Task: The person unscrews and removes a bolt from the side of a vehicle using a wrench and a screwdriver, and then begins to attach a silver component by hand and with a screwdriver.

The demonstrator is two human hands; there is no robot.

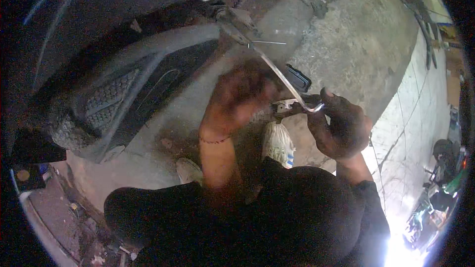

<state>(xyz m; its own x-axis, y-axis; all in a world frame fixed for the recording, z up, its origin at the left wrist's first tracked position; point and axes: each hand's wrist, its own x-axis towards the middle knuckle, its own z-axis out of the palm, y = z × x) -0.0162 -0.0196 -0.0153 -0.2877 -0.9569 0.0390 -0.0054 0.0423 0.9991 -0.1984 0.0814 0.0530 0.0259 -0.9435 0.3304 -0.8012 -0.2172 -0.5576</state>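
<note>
A long silver metal rod point(277, 69) slants from a metal joint at the dark vehicle's edge down to its bent end by my right hand. My right hand point(343, 125) is closed around a small metal bracket point(284, 105) at that bent end, with the thumb pointing up beside it. Just left of the bracket is my left hand point(242, 96), smeared by motion. Its fingers cannot be made out, nor whether they touch the bracket. A thin cord circles my left wrist.
At left stands a dark vehicle part with a ribbed tread panel point(111, 94). A thin straight rod point(268, 43) sticks out near the joint. A black rectangular piece point(298, 78) lies on the concrete floor point(366, 34). A pale shoe point(278, 143) is below my hands. Clutter sits at far right.
</note>
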